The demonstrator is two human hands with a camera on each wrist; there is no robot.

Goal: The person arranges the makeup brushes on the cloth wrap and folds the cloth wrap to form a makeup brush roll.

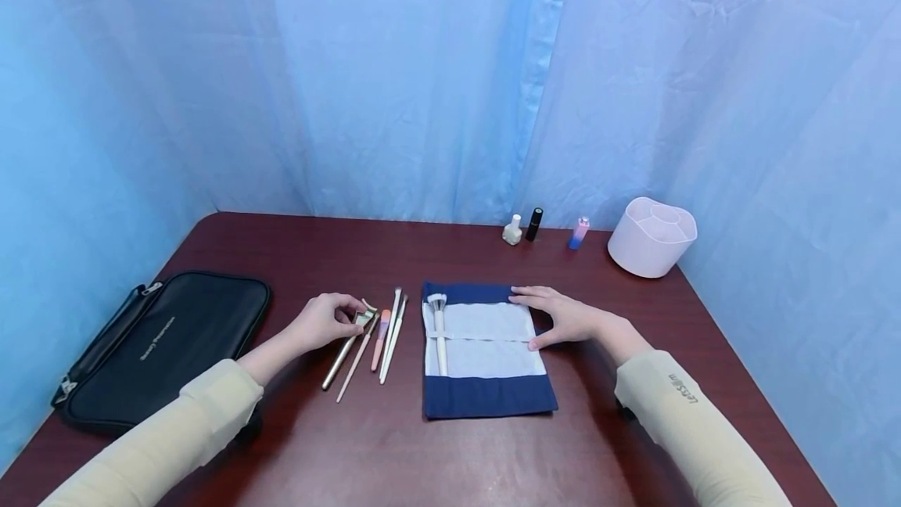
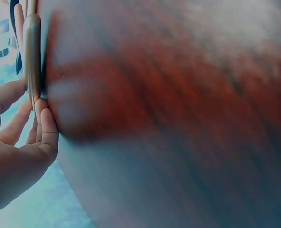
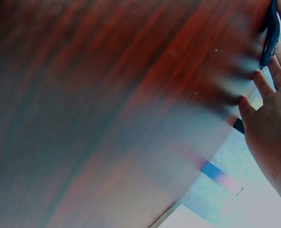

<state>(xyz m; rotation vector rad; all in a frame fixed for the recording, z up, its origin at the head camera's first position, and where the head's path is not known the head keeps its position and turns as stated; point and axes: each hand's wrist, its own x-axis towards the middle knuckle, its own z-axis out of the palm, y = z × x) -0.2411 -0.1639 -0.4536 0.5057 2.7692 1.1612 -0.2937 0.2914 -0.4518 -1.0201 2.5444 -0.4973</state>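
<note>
My left hand (image 1: 327, 321) is over the makeup tools left of centre. It pinches a small gold-coloured eyelash curler (image 1: 364, 318) between thumb and fingertips, which partly cover it. Beside it lie several brushes, among them a pink one (image 1: 380, 341) and a thick gold handle (image 1: 339, 364) whose upper end is hidden near the hand. My right hand (image 1: 566, 318) rests with spread fingers on the right edge of an unfolded navy and white fabric brush roll (image 1: 489, 397). One white-handled brush (image 1: 440, 335) is tucked under the roll's strap on its left side.
A black zipped case (image 1: 165, 346) lies at the left of the dark red table. Toward the back stand a white nail polish bottle (image 1: 512, 231), a black tube (image 1: 535, 224) and a pink-blue tube (image 1: 579, 233). A white organizer (image 1: 651, 239) occupies the back right corner, before blue curtains.
</note>
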